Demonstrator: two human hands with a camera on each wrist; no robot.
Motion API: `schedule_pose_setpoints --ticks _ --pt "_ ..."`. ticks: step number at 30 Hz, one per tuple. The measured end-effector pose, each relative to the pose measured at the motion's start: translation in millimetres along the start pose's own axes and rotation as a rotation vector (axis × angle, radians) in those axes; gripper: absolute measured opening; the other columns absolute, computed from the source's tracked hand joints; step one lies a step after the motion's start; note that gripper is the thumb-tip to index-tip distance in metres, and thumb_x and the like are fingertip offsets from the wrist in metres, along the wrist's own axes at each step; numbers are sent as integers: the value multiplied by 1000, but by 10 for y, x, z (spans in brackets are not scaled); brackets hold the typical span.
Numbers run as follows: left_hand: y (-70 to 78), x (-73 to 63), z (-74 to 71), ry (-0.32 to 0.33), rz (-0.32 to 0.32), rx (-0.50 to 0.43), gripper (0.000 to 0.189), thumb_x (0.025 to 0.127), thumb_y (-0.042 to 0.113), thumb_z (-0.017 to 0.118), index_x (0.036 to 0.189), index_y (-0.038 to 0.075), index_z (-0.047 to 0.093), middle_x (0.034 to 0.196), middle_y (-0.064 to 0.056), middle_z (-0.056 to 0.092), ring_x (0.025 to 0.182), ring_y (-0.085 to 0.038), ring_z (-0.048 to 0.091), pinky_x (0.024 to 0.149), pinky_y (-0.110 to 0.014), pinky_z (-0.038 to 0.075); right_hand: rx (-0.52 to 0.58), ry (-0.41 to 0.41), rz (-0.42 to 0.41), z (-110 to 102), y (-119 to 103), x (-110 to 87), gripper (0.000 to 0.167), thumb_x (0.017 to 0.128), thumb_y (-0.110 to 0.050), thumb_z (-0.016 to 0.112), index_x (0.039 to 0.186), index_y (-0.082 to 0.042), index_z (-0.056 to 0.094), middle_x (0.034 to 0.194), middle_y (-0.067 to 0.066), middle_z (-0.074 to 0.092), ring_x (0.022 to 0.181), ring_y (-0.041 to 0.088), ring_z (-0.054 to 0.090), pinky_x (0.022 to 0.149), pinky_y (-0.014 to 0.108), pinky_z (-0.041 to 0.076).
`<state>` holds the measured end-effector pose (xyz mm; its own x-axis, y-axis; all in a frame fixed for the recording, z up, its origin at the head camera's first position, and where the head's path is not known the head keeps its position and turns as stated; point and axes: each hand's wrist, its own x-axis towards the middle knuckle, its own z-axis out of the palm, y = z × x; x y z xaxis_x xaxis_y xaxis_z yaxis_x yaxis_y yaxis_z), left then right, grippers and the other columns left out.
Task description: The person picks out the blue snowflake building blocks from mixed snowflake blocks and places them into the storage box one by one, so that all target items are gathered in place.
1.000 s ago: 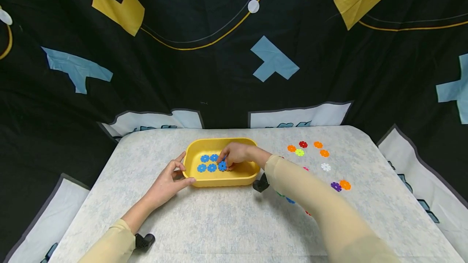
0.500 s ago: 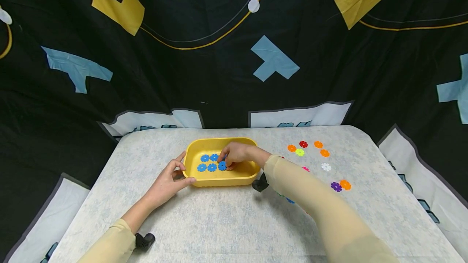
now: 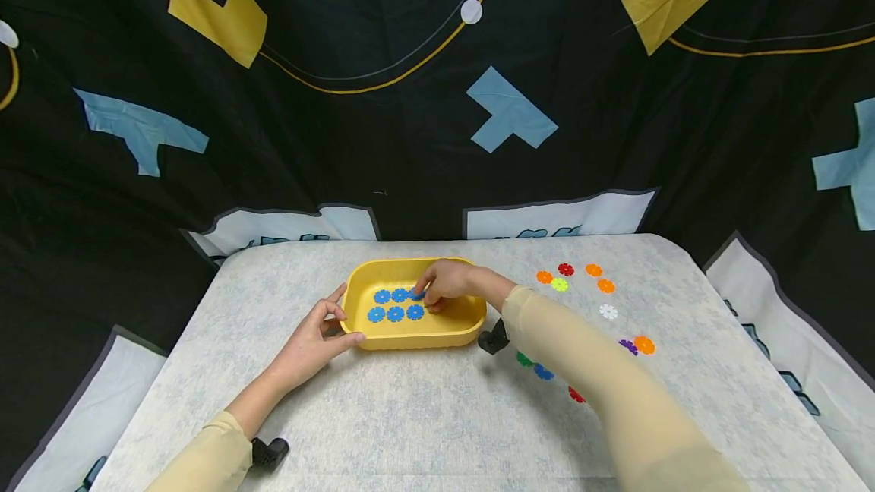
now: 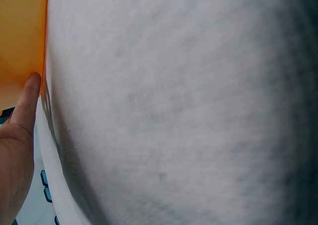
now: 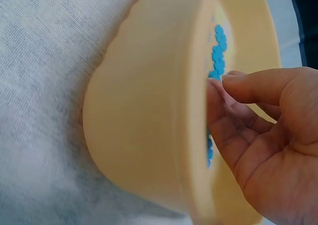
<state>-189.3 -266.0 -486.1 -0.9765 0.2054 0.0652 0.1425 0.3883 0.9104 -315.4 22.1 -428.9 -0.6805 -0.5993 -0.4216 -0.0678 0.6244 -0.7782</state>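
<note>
A yellow plastic tray [image 3: 420,341] stands on the table in the head view, with several blue interlocking flower discs [image 3: 395,313] lying in two rows on its floor. My left hand [image 3: 311,336] grips the tray's left end, thumb along the near wall and fingers at the rim. In the left wrist view the thumb [image 4: 30,98] lies against the tray wall. Inside the tray, my right hand [image 3: 447,283] pinches the blue disc [image 3: 416,294] at the right end of the far row. Its fingers cover part of that disc; the right wrist view shows blue at the fingertips.
Loose flower discs lie on the right of the table, among them an orange disc [image 3: 645,345], a white disc [image 3: 608,311] and a dark red disc [image 3: 566,269]. My right forearm [image 3: 601,386] passes over that side. A black curtain [image 3: 410,165] hangs behind the table.
My right hand has shifted slightly away from me, from the near row's right-end disc to the far row's. The near disc now lies flat and uncovered. My left hand stays put.
</note>
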Motion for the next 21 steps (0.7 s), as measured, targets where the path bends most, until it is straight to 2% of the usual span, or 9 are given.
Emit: schedule_pose_setpoints --ticks 5,9,13,16,21 --pt "3 7 1 -1 -5 18 51 90 34 81 110 6 44 170 -4 16 120 -33 62 92 -20 51 14 -24 -29 -111 1 -71 30 98 0 64 128 3 66 105 19 72 89 28 68 93 41 56" --pt "-5 7 3 -1 -10 36 52 90 35 81 110 6 44 170 -3 16 122 -33 61 92 -20 51 -6 -44 -77 -203 -32 -173 36 99 -5 64 134 3 62 108 23 70 94 35 64 99 48 51" --pt "-15 -5 -4 1 -9 34 53 90 35 81 111 5 44 170 -1 16 124 -34 60 91 -20 52 19 -49 -117 -296 -90 -285 37 100 -8 65 136 1 61 113 21 69 101 40 63 99 47 51" --pt "-10 -7 -6 9 -19 29 55 88 38 82 111 5 44 170 2 16 123 -32 60 91 -20 52 49 -35 -138 -360 -136 -378 34 100 -9 65 133 -2 64 113 17 70 102 37 65 97 43 54" --pt "5 5 7 7 -33 34 56 88 38 82 112 5 45 170 4 16 122 -29 61 94 -22 51 88 7 -165 -477 -154 -562 31 100 -11 67 131 -7 66 110 9 70 103 32 65 99 45 54"
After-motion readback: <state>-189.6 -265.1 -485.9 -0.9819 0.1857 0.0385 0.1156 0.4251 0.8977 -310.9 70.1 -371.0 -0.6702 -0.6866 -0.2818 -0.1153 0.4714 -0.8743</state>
